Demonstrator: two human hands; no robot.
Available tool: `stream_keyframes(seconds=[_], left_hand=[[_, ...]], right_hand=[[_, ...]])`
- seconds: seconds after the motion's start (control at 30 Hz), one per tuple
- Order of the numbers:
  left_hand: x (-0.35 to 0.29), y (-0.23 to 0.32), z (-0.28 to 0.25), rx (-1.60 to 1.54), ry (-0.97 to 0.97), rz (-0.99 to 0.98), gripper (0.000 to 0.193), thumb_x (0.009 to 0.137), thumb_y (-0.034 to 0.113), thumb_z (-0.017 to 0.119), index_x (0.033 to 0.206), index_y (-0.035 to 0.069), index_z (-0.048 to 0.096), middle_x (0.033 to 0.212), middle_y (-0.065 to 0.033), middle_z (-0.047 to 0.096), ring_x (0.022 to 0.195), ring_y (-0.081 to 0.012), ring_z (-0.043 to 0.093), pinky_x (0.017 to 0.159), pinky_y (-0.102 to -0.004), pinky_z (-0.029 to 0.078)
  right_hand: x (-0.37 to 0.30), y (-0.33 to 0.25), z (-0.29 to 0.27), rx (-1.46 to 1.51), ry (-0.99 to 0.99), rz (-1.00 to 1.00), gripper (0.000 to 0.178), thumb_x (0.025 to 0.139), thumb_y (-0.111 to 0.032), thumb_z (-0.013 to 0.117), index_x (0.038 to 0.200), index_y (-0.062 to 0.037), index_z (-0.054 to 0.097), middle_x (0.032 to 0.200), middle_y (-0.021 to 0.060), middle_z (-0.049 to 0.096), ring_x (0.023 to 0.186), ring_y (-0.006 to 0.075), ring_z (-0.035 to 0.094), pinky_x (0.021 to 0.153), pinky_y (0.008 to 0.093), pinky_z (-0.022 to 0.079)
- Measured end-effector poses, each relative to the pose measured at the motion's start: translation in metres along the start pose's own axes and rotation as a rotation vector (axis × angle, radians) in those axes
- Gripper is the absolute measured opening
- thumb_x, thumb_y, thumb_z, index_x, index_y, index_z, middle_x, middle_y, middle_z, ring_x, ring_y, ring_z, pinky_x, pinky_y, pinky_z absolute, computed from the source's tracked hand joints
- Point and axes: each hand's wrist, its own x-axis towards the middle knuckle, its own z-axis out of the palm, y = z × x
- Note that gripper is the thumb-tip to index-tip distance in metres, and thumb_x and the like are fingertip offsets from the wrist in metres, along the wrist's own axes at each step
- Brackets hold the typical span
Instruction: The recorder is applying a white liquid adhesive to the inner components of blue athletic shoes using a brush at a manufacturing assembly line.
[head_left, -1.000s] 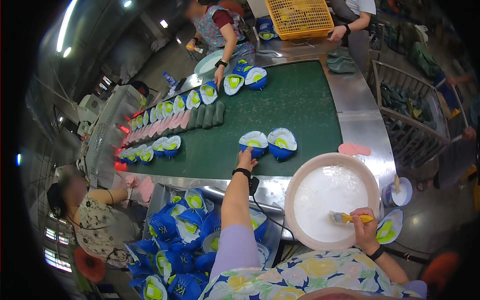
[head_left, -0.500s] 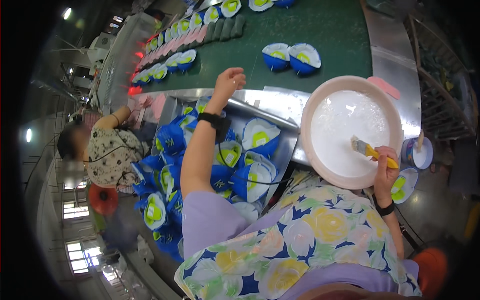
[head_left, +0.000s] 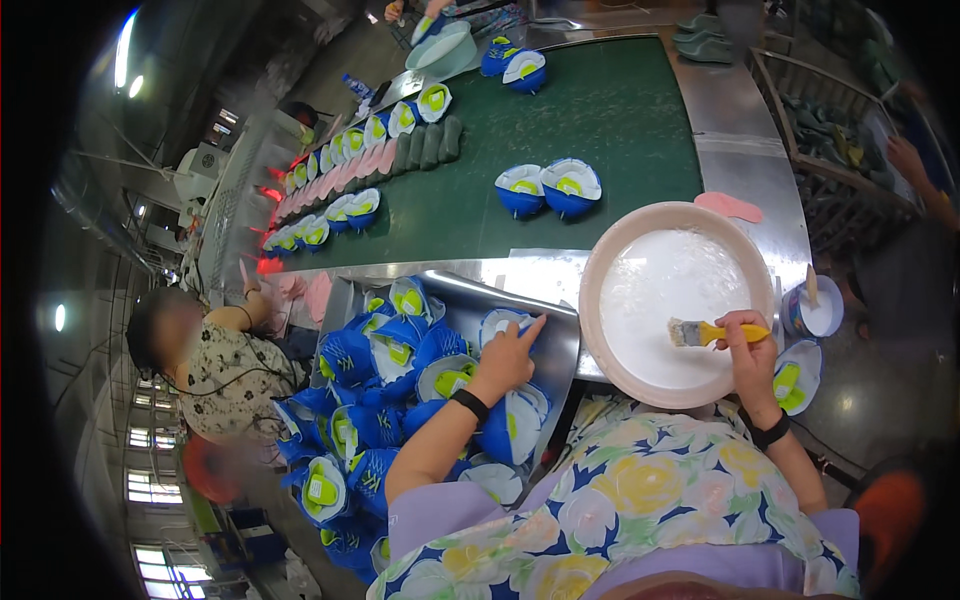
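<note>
Blue shoe uppers with white linings and yellow-green labels lie heaped in a metal tray [head_left: 572, 350] at my left. My left hand [head_left: 508, 362] is over one shoe upper [head_left: 497, 322] near the tray's far right side, index finger stretched out; it covers most of that upper, and contact is hard to make out. In my right hand [head_left: 752, 362] is a yellow-handled paintbrush [head_left: 715, 333], its pale bristles above the white liquid in a large beige basin [head_left: 594, 262].
Beyond stands a green-topped conveyor [head_left: 620, 120] bearing rows of shoe uppers, pink insoles and dark soles. Right of the basin are a pink insole [head_left: 728, 207], a small tub [head_left: 822, 312] and another upper [head_left: 797, 378]. A co-worker [head_left: 235, 370] sits at left.
My left hand has come back from the conveyor edge to the heaped uppers. My right hand still holds the brush, now turned more level over the basin. The view has shifted.
</note>
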Motion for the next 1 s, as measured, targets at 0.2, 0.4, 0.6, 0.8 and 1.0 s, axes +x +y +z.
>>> stream_keyframes(seconds=[0.2,0.4,0.6,0.8,1.0], left_hand=[[0.011,-0.053,-0.024,-1.545,0.419,-0.221,0.06,0.081,0.007,0.058,0.139,0.01,0.042,0.11,-0.0091,0.06,0.096,-0.0213,0.061,0.088,-0.0328,0.051],[-0.005,-0.058,-0.001,-1.38,0.177,-0.409,0.059,0.084,0.01,0.066,0.136,0.012,0.038,0.116,-0.0115,0.057,0.102,-0.0192,0.058,0.085,-0.0324,0.05],[-0.017,-0.02,-0.031,-0.036,0.551,0.215,0.059,0.074,0.0,0.067,0.13,0.011,0.054,0.12,-0.0125,0.059,0.115,-0.0333,0.051,0.097,-0.0443,0.043],[-0.015,-0.041,-0.009,0.0,0.189,0.358,0.041,0.082,0.002,0.059,0.122,0.012,0.062,0.12,-0.0085,0.062,0.104,-0.032,0.057,0.087,-0.0434,0.047],[-0.016,-0.05,-0.052,-0.865,0.44,-0.025,0.051,0.083,-0.008,0.055,0.132,0.005,0.049,0.12,-0.0128,0.063,0.101,-0.0251,0.066,0.086,-0.0313,0.052]], right_hand=[[0.012,-0.017,-0.016,0.324,0.039,0.232,0.014,0.098,-0.016,0.058,0.1,-0.0027,0.059,0.094,0.0054,0.063,0.074,0.0084,0.058,0.07,0.0206,0.048],[0.024,-0.027,-0.013,0.065,-0.165,0.149,0.014,0.093,-0.012,0.062,0.104,-0.0026,0.06,0.097,0.0042,0.063,0.081,0.0088,0.062,0.073,0.0206,0.05],[0.038,-0.026,0.008,-0.109,-0.205,0.058,0.014,0.093,-0.013,0.064,0.099,-0.0013,0.061,0.085,0.0035,0.063,0.071,0.008,0.06,0.063,0.0208,0.047],[0.031,-0.019,0.049,-0.345,-0.448,-0.23,0.016,0.089,-0.014,0.069,0.097,-0.0025,0.061,0.09,0.0096,0.064,0.078,0.0193,0.064,0.07,0.0281,0.052],[0.031,-0.013,0.032,-0.67,-0.63,-0.453,0.017,0.085,-0.013,0.069,0.094,-0.0027,0.057,0.093,0.0134,0.061,0.083,0.0331,0.062,0.074,0.0377,0.05]])
